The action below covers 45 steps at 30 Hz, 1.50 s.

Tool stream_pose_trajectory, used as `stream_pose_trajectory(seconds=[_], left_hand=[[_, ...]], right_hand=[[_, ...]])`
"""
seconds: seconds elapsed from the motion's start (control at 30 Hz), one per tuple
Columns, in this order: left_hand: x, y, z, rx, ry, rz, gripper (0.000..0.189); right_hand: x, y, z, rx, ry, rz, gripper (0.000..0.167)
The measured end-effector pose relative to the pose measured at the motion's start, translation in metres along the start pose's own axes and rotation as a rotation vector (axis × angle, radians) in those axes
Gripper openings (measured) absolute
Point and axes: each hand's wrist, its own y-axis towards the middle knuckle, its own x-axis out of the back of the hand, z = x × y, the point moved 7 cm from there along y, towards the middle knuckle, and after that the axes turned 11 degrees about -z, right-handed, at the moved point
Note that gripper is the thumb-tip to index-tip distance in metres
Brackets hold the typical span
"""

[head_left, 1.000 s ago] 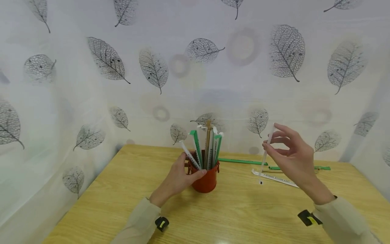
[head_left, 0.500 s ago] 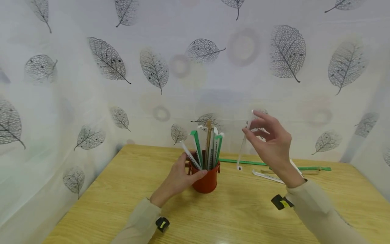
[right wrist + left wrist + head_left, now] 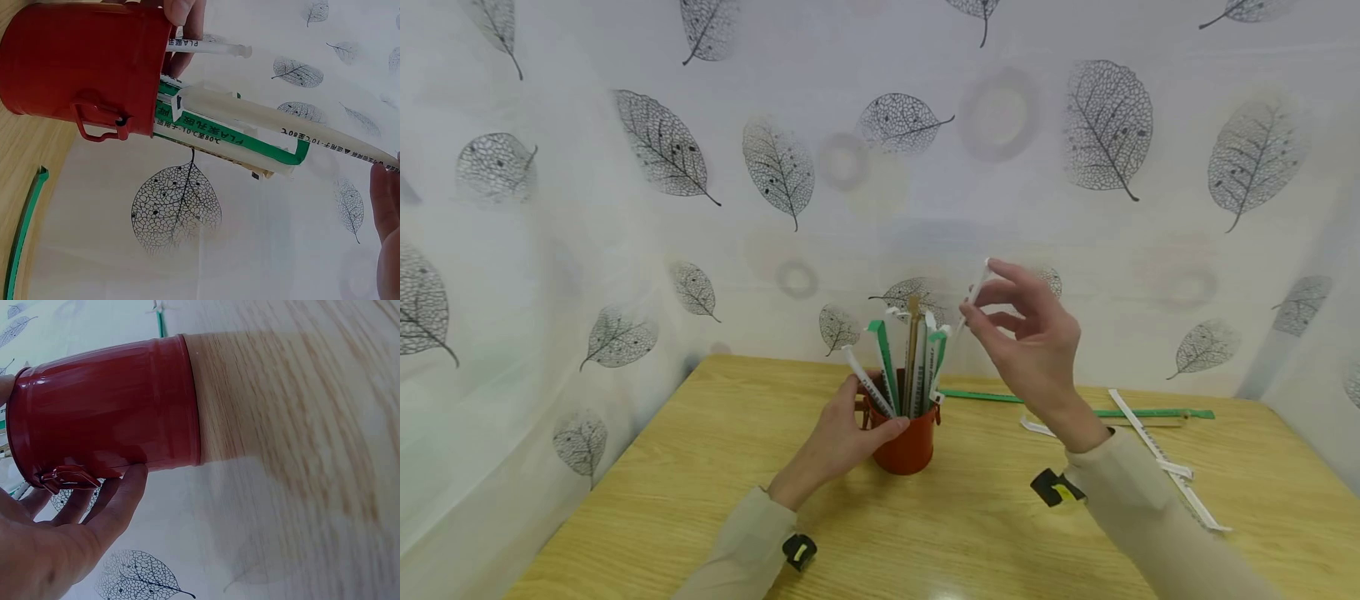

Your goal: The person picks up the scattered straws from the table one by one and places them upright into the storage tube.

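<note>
A red metal bucket [image 3: 904, 450] with small side handles stands upright on the table, holding several paper-wrapped straws, white, green and brown. My left hand [image 3: 835, 450] grips it from the left, thumb at the front rim; in the left wrist view the fingers [image 3: 122, 500] curve around the bucket's side. With thumb and fingertips, my right hand [image 3: 1033, 342] pinches the top of a white wrapped straw [image 3: 977, 287] above and right of the bucket. The right wrist view shows this straw [image 3: 262, 115] slanting toward the bucket, its lower end at the mouth beside the green straw.
More wrapped straws lie on the wooden table right of the bucket: a green straw [image 3: 981, 396] behind it, another green straw [image 3: 1157, 413] farther right, and crossed white straws [image 3: 1150, 446] by the right sleeve. A leaf-print curtain [image 3: 880, 192] hangs behind the table.
My right hand has moved left and up with the white straw, bringing its lower end from over the table to the bucket's mouth. The left hand and bucket have stayed put.
</note>
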Motion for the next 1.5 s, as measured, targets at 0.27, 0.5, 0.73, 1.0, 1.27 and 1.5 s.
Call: stream_pose_trajectory(seconds=[0.27, 0.5, 0.73, 1.0, 1.27, 1.5], left_hand=[[-0.001, 0.001, 0.0, -0.009, -0.006, 0.007, 0.068], [-0.001, 0.002, 0.0, -0.032, -0.008, 0.001, 0.066], [0.0, 0.002, -0.001, -0.036, -0.001, -0.008, 0.066], [0.0, 0.002, -0.003, -0.028, -0.016, -0.011, 0.065], [0.0, 0.002, -0.005, -0.029, -0.007, -0.011, 0.069], [0.0, 0.001, -0.003, -0.025, 0.001, -0.008, 0.07]], right_hand=[[-0.007, -0.016, -0.011, -0.012, -0.072, 0.063, 0.044], [-0.01, -0.037, -0.023, -0.02, -0.161, 0.147, 0.052], [-0.014, -0.06, -0.036, -0.079, -0.24, 0.234, 0.058], [-0.015, -0.076, -0.046, -0.084, -0.248, 0.28, 0.058], [-0.013, -0.083, -0.05, -0.094, -0.318, 0.296, 0.058], [-0.012, -0.084, -0.052, -0.094, -0.352, 0.316, 0.062]])
